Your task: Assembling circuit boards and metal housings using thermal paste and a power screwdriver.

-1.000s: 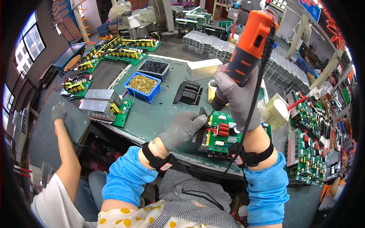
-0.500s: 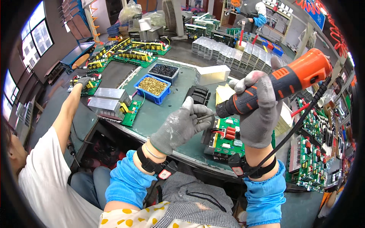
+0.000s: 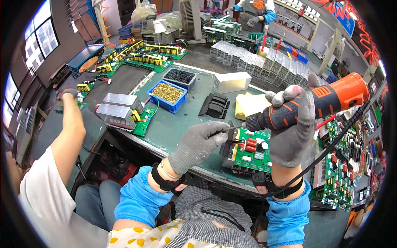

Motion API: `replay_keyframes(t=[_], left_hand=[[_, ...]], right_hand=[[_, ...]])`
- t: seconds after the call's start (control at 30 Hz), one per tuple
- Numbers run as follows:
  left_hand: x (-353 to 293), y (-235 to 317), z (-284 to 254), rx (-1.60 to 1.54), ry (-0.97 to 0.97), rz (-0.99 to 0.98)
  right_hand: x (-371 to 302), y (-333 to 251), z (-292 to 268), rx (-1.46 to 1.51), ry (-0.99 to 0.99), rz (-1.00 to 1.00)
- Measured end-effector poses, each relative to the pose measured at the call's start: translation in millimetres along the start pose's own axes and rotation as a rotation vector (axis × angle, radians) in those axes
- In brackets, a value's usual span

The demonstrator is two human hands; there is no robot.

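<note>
My right hand (image 3: 291, 136), in a grey glove, grips an orange and black power screwdriver (image 3: 306, 108), tilted with its nose to the left. A thin metal bit (image 3: 233, 128) sticks out of its nose. My left hand (image 3: 196, 146), also gloved, is closed with thumb and fingers pinching the bit's far end; whether a screw is there too is hidden. Below the tool, a green circuit board (image 3: 258, 156) with red and white parts sits on a dark metal base near the table edge. Black plastic pieces (image 3: 215, 106) and yellowish sheets (image 3: 250, 104) lie just beyond.
A blue bin (image 3: 173, 108) of brass-coloured pieces stands beside a bin (image 3: 186, 85) of black ones. Metal heatsinks (image 3: 118, 111) are at left, a silver block (image 3: 232, 82) farther back. A black cable (image 3: 326, 151) trails from the screwdriver. A co-worker's arm (image 3: 74, 124) reaches in at left.
The screwdriver and my right hand have moved slightly right and down. My left fingers have come to the bit's end and pinch it. The co-worker's hand at left has shifted left.
</note>
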State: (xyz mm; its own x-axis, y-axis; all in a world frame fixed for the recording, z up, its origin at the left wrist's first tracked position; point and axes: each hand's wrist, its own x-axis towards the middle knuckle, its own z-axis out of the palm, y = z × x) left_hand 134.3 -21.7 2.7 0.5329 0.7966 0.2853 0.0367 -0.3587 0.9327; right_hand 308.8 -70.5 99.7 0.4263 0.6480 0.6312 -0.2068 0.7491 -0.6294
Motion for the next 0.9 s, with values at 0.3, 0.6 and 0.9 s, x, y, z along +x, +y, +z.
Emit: replay_keyframes(t=[0.3, 0.6, 0.9], left_hand=[[0.5, 5.1, 3.3, 0.132, 0.029, -0.054], [2.7, 9.1, 8.4, 0.238, 0.071, -0.083], [5.4, 11.1, 11.4, 0.365, 0.113, 0.0]], right_hand=[[-6.5, -7.0, -8.3, 0.06, 0.014, -0.021], [-10.7, -4.4, -14.0, 0.094, 0.077, 0.049], [-18.3, -8.5, -7.4, 0.043, 0.016, -0.066]])
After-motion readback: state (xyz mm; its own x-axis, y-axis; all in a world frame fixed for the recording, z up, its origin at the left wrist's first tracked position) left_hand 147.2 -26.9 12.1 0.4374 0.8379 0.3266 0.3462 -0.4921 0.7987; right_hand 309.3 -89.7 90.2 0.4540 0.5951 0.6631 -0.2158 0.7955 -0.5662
